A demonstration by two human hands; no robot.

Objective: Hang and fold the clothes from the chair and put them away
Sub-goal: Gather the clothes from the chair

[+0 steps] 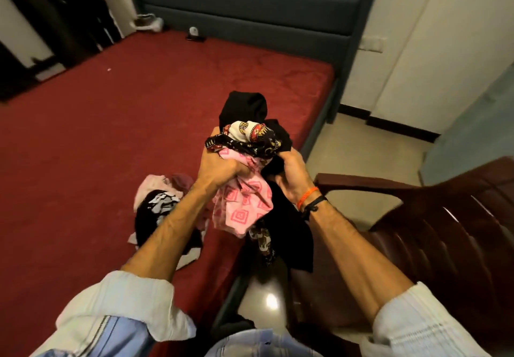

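Both hands are up in the middle of the frame, and they hold one big bunch of clothes [250, 167] between them. The left hand [219, 166] is curled tight around a pink cloth with square shapes [244, 203], which hangs down from its fist. The right hand [289, 173] grips a black cloth [292, 234] that droops low toward the bottom of the frame. On top of the bunch sits a cloth with red, white and black patterns [250, 134], and more black cloth pokes up behind it. The bunch is in the air, above the edge of the red bed [97, 134], not resting on anything. The dark brown chair [434, 226] is at the lower right of the frame, and I can see no clothes left on the part that shows. A small pile of clothes [161, 206], pink and black and white, already lies on the bed to the left of the hands. I think this is the step of carrying the clothes from the chair over to the bed. Nothing looks folded or hung up yet. Next, the bunch likely needs to go down on the bed near the small pile. Then the hands must let go and pull out one cloth at a time, since they are all tangled up together.
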